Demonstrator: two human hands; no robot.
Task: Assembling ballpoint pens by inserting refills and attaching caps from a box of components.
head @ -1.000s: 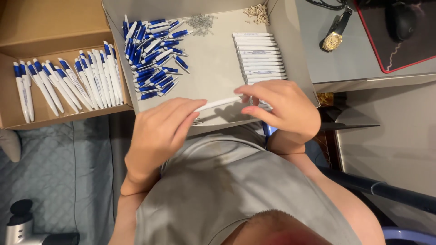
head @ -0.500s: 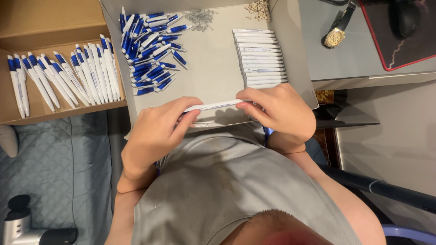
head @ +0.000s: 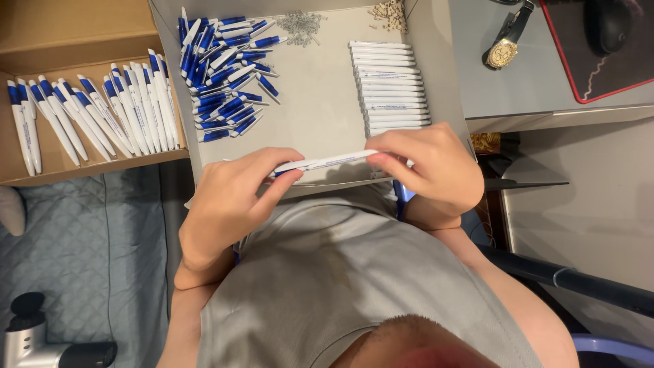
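From the head camera, looking straight down, the person held a white pen barrel (head: 332,162) crosswise in front of the chest, its long axis running nearly level from left to right, the right end tipped slightly away from the body. The left hand (head: 231,197) was closed around the near-left end, thumb and fingertips pinching it; whether that end carried a blue tip I could not tell. The right hand (head: 432,163) was closed on the other end, fingers curled over it. The barrel hung just above the near edge of a shallow grey tray (head: 320,123). On that tray, far left, lay a loose heap of blue-and-white pen parts (head: 221,85); on the right, a neat stack of white barrels (head: 392,85), all lying level like the held one. To the left an open brown cardboard box (head: 75,31) held a row of finished blue-and-white pens (head: 95,116), their blue ends pointing away. A gold wristwatch (head: 504,48) lay on the grey desk beyond.
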